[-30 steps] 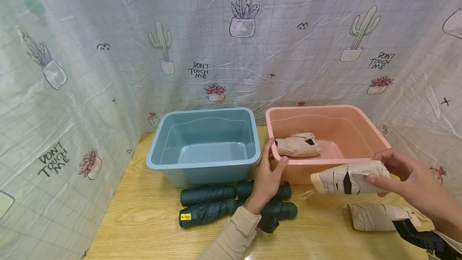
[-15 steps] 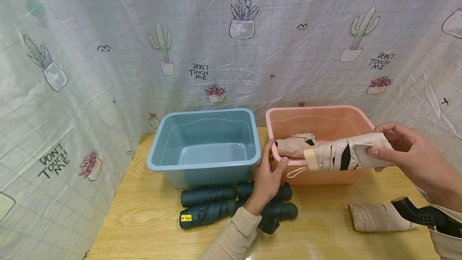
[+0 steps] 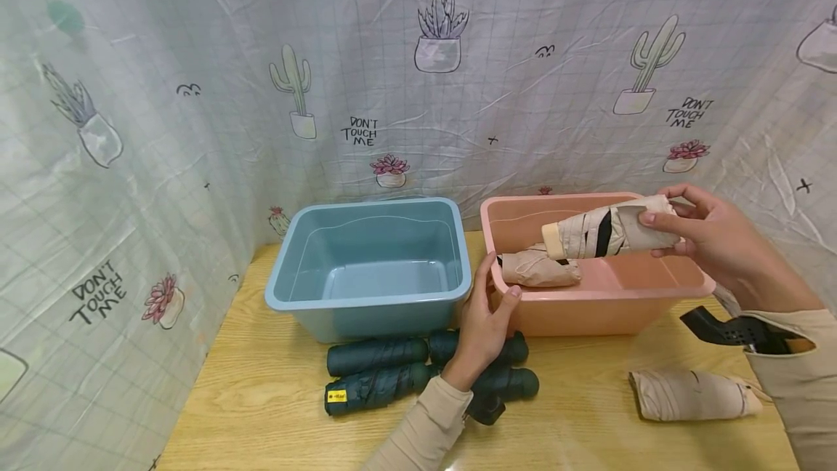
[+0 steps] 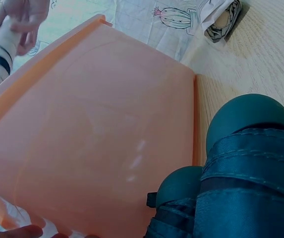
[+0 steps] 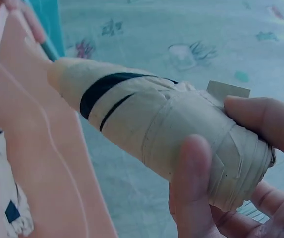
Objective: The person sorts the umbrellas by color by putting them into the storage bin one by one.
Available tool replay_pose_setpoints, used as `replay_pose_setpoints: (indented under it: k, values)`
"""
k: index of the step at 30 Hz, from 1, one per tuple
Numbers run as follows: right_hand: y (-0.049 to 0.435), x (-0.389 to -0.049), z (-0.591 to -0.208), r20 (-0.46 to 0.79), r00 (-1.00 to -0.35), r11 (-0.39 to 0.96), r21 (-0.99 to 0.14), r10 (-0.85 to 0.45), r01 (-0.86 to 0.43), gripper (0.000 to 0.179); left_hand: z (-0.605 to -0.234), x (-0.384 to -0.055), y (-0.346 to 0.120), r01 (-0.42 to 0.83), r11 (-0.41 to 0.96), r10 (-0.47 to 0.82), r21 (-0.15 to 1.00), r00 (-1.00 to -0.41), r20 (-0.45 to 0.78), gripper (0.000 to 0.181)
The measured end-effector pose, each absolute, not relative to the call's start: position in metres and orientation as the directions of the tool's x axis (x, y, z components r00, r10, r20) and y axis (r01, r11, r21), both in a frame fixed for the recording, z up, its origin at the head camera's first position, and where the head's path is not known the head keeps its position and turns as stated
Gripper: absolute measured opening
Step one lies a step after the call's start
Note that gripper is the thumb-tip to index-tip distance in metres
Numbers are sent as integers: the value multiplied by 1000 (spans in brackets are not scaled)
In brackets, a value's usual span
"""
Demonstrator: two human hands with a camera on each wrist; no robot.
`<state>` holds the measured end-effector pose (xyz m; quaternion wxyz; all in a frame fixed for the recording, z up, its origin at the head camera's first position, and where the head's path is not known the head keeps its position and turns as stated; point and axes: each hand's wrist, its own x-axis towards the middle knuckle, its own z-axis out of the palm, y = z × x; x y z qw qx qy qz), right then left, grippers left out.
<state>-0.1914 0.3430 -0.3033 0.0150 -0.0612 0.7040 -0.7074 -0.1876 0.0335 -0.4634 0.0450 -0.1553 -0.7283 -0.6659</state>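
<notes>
Here, my right hand [image 3: 709, 235] pinches a cream folded umbrella [image 3: 611, 230] near its wider end, above the opening of the pink bin [image 3: 591, 316]. The fingers [image 5: 194, 173] stand apart by the thickness of the cloth roll: in the head view, the thumb presses the near face and the others lie behind it. The umbrella is tilted, its pale end cap [image 3: 552, 240] pointing left and lower than the pinched end. My left hand [image 3: 487, 325] grips the bin's near left corner, thumb laid over the front rim, fingers along the left side; not all of them are visible. Within the bin, a second cream umbrella [image 3: 539, 271] lies at the left. A third cream umbrella [image 3: 693, 396] lies on the tabletop [image 3: 562, 431] at the right, apart from the bin. The blue bin [image 3: 366, 304] stands just left of the pink one. Dark green umbrellas [image 3: 377, 356] lie before both, partly covered by my left hand and sleeve [image 3: 418, 424].
</notes>
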Motion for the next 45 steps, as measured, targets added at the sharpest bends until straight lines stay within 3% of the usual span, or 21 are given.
replay_pose_setpoints:
  k: [7,13,16,25,36,45]
  values:
    - [343,-222,-300,-49,-998,199,-979,-34,41,15,-463,-188,34,290,74,163,954,-947,276,67]
    - [343,-248,-312,-103,-995,413,-906,2,94,38,-462,-187,36,287,94,174,953,-948,268,65]
    - [341,-260,-318,-129,-992,458,-881,4,117,46,-462,-187,37,288,89,177,954,-947,269,64]
    - [323,-295,-334,-201,-979,478,-861,-9,172,56,-464,-189,36,296,64,152,953,-947,284,66]
    - [305,-310,-350,-309,-946,469,-853,-98,230,55,-464,-189,33,288,68,157,955,-949,275,66]
    - [305,-311,-361,-356,-933,435,-849,-49,301,39,-465,-189,33,285,79,154,955,-950,271,65]
